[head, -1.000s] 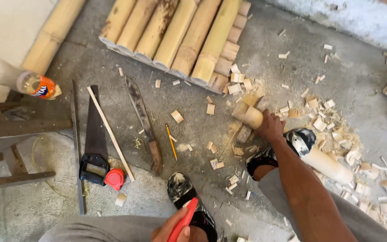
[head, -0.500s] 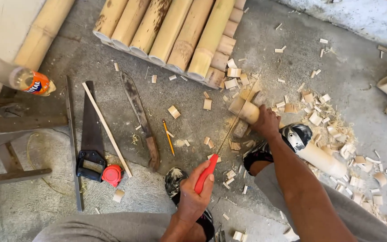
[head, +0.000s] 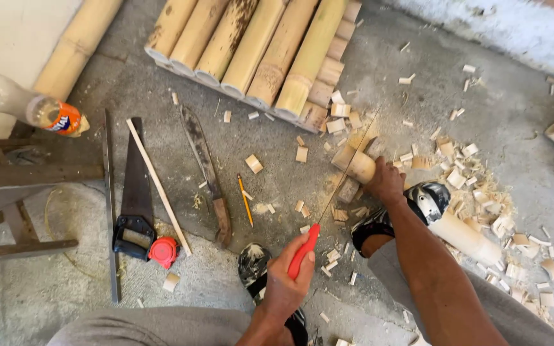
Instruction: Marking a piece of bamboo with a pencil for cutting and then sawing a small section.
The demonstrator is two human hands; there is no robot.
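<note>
My left hand [head: 282,289] grips the red handle of a thin-bladed saw [head: 304,251]. Its narrow blade runs up and to the right, reaching the end of a pale bamboo pole [head: 356,164]. My right hand [head: 386,183] clasps that pole just behind its cut end. The pole lies on the concrete floor, and a black and white shoe [head: 428,199] rests on it behind my right hand. The rest of the pole [head: 464,238] runs on towards the lower right.
Thick bamboo poles [head: 251,45] lie in a row at the top. On the left are a machete [head: 204,160], pencil [head: 245,202], handsaw [head: 136,189], red tape measure [head: 163,251], metal ruler [head: 109,205], plastic bottle [head: 30,107] and wooden frame [head: 27,174]. Wood chips [head: 482,192] litter the right.
My left hand has lifted the red-handled saw from near my lap and forward, so its blade now reaches the bamboo end. My right hand has kept its hold on the pole.
</note>
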